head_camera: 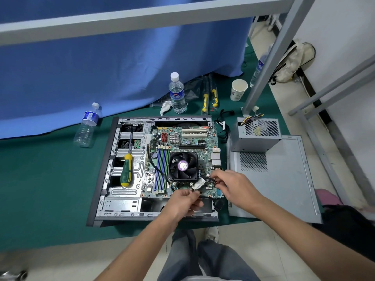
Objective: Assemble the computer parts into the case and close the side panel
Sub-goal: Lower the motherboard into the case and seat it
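Open black-and-grey metal computer case lying flat on green mat near its front edge, left hand pinching thin black cable over green motherboard, right hand gripping its black connector beside black cooler fan, grey side panel and grey power supply box toward mat's right edge, green-and-yellow screwdriver resting inside case.

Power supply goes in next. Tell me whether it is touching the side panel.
Touching. The head view shows the power supply resting on the far end of the side panel, which lies flat on the mat to the right of the case.
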